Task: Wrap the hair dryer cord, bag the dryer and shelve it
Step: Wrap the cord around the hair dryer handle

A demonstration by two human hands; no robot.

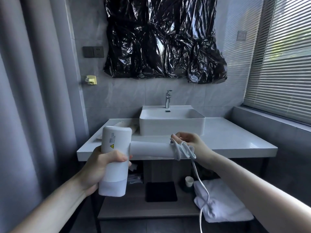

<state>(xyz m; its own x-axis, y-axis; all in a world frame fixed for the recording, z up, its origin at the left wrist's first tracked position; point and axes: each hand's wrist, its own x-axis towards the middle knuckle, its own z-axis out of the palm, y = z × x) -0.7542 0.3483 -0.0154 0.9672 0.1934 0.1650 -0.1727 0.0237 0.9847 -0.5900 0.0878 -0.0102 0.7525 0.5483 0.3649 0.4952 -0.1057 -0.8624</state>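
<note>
A white hair dryer (116,145) hangs in the air before the vanity, its barrel upright and its handle (151,149) pointing right. My left hand (104,165) grips the barrel. My right hand (188,140) pinches the white cord (183,151) at the handle's end, where a few loops lie around it. The loose cord (202,185) trails down to the lower right and leaves the frame at the bottom. A pale bag (126,124) lies on the counter behind the dryer, mostly hidden.
A white basin (171,125) with a chrome tap (168,99) stands on the white counter (235,140). Below, a shelf (134,209) holds a black mat (160,191), a small cup (189,181) and folded white towels (225,209). A wall socket (93,52) is upper left, blinds on the right.
</note>
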